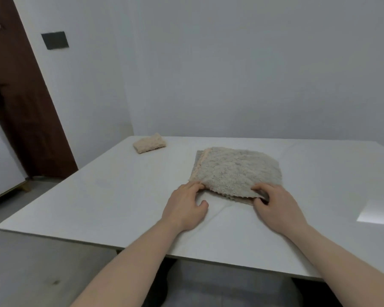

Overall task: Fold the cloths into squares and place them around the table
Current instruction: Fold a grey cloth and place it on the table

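Your left hand [186, 202] and right hand [275, 204] each pinch a near corner of the top grey fluffy cloth [235, 169], which lies unfolded on a small stack mid-table. Beyond, one beige fluffy cloth folded into a square [149, 143] sits at the white table's [98, 196] far-left corner. One placed; the stack remains.

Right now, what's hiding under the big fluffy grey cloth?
Under the grey cloth a peach layer peeks out along its left edge, resting on the white table. Both hands pinch its near edge. Anything beneath the middle is covered.
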{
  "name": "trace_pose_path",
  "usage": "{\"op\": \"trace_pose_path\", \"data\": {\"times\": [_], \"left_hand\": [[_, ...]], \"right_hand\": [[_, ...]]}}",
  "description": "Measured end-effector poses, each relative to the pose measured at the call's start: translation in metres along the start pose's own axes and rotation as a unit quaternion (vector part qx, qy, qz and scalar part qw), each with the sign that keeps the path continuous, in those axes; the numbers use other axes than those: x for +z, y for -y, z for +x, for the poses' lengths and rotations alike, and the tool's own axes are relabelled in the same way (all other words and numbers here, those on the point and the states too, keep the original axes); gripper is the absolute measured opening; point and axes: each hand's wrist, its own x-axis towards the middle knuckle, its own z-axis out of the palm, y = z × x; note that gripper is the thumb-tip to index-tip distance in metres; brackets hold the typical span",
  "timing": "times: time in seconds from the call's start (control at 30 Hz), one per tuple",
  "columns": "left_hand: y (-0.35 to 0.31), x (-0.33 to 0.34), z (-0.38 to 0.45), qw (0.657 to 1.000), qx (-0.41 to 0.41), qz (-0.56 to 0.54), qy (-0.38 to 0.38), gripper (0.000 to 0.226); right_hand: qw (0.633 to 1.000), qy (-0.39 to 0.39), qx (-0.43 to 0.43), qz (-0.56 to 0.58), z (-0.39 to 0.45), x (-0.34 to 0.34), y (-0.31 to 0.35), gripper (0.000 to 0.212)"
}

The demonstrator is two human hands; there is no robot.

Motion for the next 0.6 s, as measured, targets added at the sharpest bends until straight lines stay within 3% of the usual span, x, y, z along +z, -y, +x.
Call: {"op": "trace_pose_path", "data": {"times": [0.37,0.6], "left_hand": [[0.010,0.006,0.004,1.000,-0.002,-0.012,0.002,0.077],[0.011,0.008,0.005,0.994,0.011,-0.041,-0.097,0.032]], "right_hand": [[0.997,-0.083,0.005,0.010,0.002,0.005,-0.006,0.021],[0.988,-0.152,-0.005,-0.027,0.006,0.009,-0.012,0.007]]}}
